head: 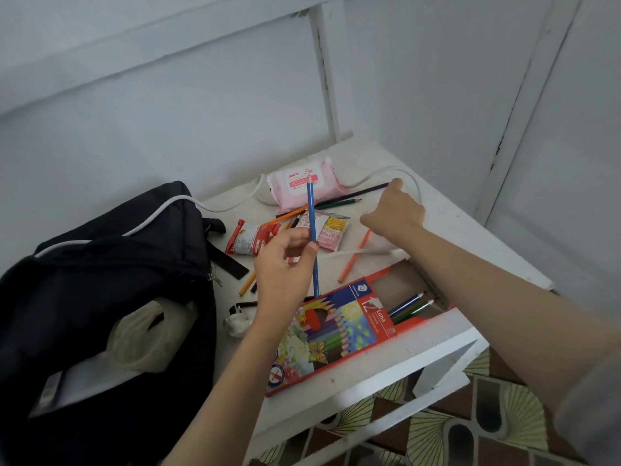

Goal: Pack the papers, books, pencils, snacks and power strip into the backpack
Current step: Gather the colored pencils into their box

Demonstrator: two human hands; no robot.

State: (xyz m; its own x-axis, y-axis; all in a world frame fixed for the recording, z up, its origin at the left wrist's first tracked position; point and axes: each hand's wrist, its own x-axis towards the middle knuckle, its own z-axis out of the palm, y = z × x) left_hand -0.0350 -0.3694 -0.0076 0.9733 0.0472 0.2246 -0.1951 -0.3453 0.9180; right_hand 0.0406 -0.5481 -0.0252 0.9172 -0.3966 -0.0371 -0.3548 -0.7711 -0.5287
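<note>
Left hand [285, 264] pinches blue pencil [311, 210] mid-shaft, upright, lower end just by pencil box [336, 334]. Right hand [393, 213] stretched out, holding nothing, fingertip at end of purple pencil [363, 191] beside wipes pack [299, 186]. Pencils light, stiff, likely to roll, so pinch mid-shaft. Backpack [100, 264] gapes at left.

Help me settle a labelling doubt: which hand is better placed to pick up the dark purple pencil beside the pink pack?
Right. The right hand reaches the dark purple pencil, fingertips at its end; the left hand is busy gripping a blue pencil.
</note>
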